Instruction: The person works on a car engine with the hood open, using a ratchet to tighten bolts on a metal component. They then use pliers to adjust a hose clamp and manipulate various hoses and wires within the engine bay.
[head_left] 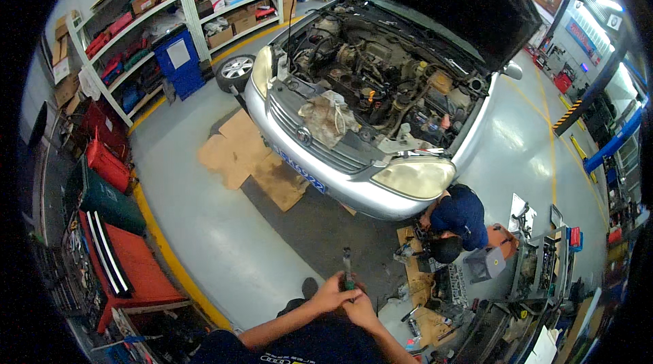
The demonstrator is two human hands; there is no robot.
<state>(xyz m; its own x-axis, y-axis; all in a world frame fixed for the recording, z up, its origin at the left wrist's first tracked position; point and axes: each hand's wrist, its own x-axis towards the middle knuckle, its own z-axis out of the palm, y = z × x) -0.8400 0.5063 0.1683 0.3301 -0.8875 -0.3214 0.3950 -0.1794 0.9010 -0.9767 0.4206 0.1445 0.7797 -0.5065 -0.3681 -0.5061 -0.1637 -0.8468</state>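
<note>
My left hand (pixel 329 296) and my right hand (pixel 360 308) are together at the lower middle, closed around an upright slim tool (pixel 347 262) with a metal upper part and green lower part. Its exact kind is too small to make out. Beyond them stands a silver car (pixel 364 201) with its bonnet raised, the engine bay (pixel 367 71) exposed and a dirty cloth (pixel 320 119) over the front edge. To my right, a co-worker in dark blue (pixel 462 218) crouches by the bumper, bent over metal parts (pixel 454 286) on cardboard (pixel 428 320).
Flattened cardboard (pixel 231 150) lies under the car's front. A loose wheel (pixel 238 71), blue cabinet (pixel 178 64) and shelving (pixel 126 24) stand at the back left. A red tool cart (pixel 146 275) is at my left; a grey box (pixel 483 262) and parts trolley (pixel 547 262) are right.
</note>
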